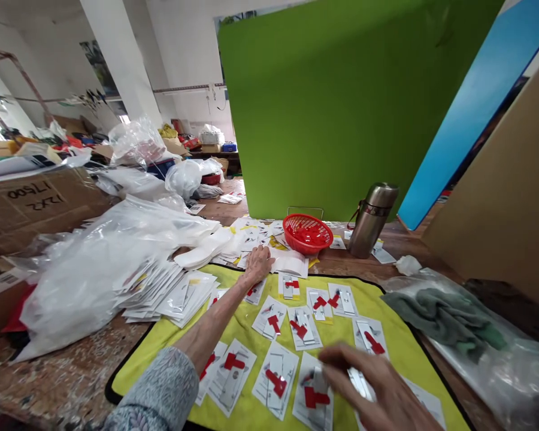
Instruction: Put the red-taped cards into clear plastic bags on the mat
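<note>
Left hand (259,263): at folded white paper (290,263), grip can't be told | Right hand (363,377): nearer, blurred, fingers bent, hold can't be told | White rectangular cards (309,329) bearing red T-shaped pieces (276,383): between hands, on black-edged yellow cloth (335,329) | Round red plastic basket (308,242): right of left hand

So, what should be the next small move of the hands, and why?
Perhaps the left hand should draw from the pile of printed cards behind the yellow cloth, since it lies at that pile's near edge, and most cards visible on the cloth carry red T-shaped pieces.
</note>
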Demonstrator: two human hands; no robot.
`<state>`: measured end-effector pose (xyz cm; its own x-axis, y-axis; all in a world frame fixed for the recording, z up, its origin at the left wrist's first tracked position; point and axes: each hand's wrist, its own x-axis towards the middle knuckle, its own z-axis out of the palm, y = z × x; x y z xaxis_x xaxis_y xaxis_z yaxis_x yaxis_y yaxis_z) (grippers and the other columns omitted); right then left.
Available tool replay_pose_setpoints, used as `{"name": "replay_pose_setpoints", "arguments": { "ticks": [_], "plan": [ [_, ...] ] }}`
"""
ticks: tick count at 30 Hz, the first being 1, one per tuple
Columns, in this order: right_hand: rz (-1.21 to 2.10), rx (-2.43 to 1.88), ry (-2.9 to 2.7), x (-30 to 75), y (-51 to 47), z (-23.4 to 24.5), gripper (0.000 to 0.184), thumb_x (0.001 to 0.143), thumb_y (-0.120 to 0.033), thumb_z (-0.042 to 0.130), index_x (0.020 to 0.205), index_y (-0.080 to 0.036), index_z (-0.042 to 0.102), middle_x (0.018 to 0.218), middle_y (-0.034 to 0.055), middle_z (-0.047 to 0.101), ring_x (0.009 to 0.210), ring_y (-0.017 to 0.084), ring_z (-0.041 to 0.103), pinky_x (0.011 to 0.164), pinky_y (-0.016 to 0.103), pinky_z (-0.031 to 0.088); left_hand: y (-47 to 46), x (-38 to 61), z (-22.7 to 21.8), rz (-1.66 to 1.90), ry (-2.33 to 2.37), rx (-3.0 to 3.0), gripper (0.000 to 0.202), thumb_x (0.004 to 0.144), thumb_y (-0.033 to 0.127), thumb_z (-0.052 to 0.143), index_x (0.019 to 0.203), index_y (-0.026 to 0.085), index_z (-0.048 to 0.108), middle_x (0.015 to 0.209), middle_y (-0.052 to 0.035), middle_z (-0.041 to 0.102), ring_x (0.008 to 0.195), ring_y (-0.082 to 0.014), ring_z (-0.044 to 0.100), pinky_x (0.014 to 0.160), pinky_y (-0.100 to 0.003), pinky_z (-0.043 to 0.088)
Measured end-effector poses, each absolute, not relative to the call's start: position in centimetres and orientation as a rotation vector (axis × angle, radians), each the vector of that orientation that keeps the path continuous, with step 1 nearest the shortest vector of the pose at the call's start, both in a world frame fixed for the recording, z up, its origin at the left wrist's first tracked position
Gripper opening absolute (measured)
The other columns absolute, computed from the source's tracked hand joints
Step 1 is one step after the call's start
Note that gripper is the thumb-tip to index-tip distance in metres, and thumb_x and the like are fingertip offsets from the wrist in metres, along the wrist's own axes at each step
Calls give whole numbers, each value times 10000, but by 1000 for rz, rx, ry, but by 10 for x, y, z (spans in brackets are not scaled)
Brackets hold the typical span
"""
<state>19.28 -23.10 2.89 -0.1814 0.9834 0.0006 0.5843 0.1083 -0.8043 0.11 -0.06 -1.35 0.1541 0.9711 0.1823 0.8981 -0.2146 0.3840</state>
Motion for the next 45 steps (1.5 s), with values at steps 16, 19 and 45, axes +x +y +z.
{"name": "replay_pose_setpoints", "arguments": {
  "ticks": [16,19,45],
  "plan": [
    [900,-1525,-1288,121,-47,10,138,750,-244,462,702,-172,569,552,20,594,580,184,612,514,251,439,-12,-9,11,1020,1778,2198,183,865,230,469,755,174,604,816,-50,632,823,-188,575,784,-330,429],
    [995,-1453,-1368,141,-70,24,155,753,-290,474,689,-172,553,520,-1,578,491,151,575,489,242,439,-32,-15,34,1114,1768,2234,224,843,267,506,1010,168,617,1073,-109,609,1047,-249,516,900,-402,385],
    [832,-1350,-1893,151,-210,28,319,890,-378,414,625,-201,399,589,-30,478,546,109,413,538,228,314,-192,-3,26,863,1019,1530,302,844,408,466,677,165,533,640,13,551,603,-112,482,565,-219,385]
  ]
}}
